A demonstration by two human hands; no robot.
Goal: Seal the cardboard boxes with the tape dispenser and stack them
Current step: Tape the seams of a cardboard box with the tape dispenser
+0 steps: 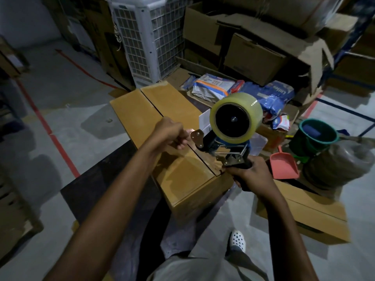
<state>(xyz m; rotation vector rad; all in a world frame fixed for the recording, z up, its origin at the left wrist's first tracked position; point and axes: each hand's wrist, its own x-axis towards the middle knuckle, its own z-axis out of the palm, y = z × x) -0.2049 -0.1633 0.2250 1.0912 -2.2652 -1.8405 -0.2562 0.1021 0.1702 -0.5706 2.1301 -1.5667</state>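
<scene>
A long brown cardboard box (142, 116) lies in front of me with its two top flaps folded down and an open seam between them. Above its near half I hold a tape dispenser (225, 142) that carries a large roll of clear tape (249, 110). My right hand (251, 173) grips the dispenser's handle at the box's near right corner. My left hand (172, 132) pinches the loose tape end at the dispenser's metal front plate, over the seam. A second closed cardboard box (316, 218) lies on the floor to the right.
A white air cooler (150, 35) stands behind the box. Cardboard boxes (253, 57) are piled at the back right, with plastic packets (269, 94) in front of them. A green bucket (316, 136) and a red dustpan (284, 165) sit to the right. My foot in a white shoe (237, 240) stands below.
</scene>
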